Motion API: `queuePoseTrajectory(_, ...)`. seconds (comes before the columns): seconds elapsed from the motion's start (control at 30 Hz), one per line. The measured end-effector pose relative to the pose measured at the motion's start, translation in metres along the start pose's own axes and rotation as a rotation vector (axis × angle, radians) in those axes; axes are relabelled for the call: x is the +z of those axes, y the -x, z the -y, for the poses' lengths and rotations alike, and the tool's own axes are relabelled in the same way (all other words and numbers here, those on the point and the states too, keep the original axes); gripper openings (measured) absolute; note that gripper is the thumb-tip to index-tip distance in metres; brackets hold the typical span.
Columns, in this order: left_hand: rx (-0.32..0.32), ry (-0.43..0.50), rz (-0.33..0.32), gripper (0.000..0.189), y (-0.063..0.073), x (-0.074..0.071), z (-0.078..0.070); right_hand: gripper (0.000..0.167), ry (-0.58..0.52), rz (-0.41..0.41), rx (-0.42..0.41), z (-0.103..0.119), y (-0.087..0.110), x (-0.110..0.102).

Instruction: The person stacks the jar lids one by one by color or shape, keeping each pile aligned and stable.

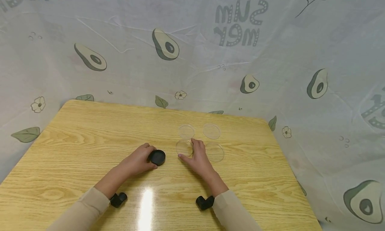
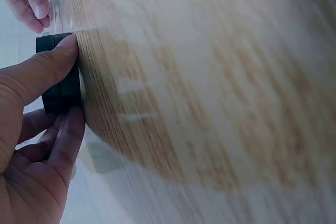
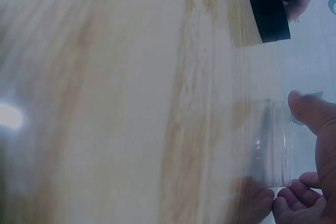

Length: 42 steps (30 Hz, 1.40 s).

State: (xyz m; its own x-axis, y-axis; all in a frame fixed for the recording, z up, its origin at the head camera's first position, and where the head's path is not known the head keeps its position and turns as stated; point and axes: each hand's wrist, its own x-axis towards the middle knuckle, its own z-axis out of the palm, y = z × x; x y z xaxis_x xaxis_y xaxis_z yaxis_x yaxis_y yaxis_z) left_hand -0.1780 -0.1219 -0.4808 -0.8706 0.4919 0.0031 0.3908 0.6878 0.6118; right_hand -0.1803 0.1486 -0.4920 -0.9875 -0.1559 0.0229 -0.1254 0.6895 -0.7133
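My left hand (image 1: 136, 160) holds a short black round container (image 1: 157, 157) by its sides, between thumb and fingers. The container has a shallow recessed top, and a seam runs round its side in the left wrist view. To the right, my right hand (image 1: 199, 159) arches over a clear round dish (image 1: 182, 148), thumb at the near edge and fingers at the far right edge. Seen from the right wrist, the clear dish (image 3: 275, 145) sits low on the table, with the thumb just above its rim and curled fingertips close beside it.
More clear round dishes stand around it: one behind (image 1: 186, 132), another at the back right (image 1: 212, 131), and one to the right (image 1: 216, 152). They lie on a wood-grain table (image 1: 114, 124). A printed cloth (image 1: 198, 64) hangs behind and beside the table.
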Motion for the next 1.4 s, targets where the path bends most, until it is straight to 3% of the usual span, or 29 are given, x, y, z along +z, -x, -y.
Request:
queuePoseTrajectory(0.47, 0.008, -0.002, -0.008, 0.052, -0.0007, 0.0011, 0.0003, 0.090, 0.005, 0.016, 0.032, -0.0032, -0.0007, 0.0023)
queuePoseTrajectory(1.4, -0.014, 0.009, -0.003, 0.055, 0.0001, 0.0020, 0.0000, 0.083, 0.041, -0.007, 0.000, -0.0009, 0.0010, 0.0028)
